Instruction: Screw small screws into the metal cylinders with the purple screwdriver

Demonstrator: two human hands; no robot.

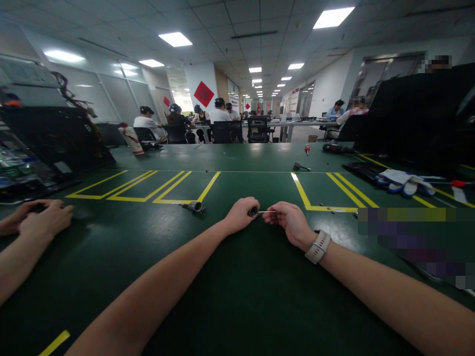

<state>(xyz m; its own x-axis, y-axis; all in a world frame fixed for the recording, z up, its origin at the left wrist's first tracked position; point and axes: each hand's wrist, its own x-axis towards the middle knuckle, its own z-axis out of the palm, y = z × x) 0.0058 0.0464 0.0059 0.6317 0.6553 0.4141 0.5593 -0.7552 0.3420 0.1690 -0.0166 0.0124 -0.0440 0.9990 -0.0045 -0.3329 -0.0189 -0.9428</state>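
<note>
My left hand [239, 216] is closed around a dark, hollow cylindrical metal part [253, 211], its round opening facing me. My right hand [291, 221], with a light watch strap at the wrist, pinches a thin metal rod [267, 212]. The rod reaches left to the cylinder's edge; whether it goes inside or just touches cannot be made out. Left of my hands, a similar metal part with a round open end [195, 206] lies on the green table [237, 291]. Small dark bits [333, 212] lie on the table to the right of my right hand.
At the left, another person's hands [48, 217] hold a dark object. Yellow tape marks the table. Farther back are a small metal part [301, 167], a red-handled tool [307, 149] and a dark tool [336, 148]. White-blue gloves [404, 182] lie right; dark equipment [48, 138] stands left.
</note>
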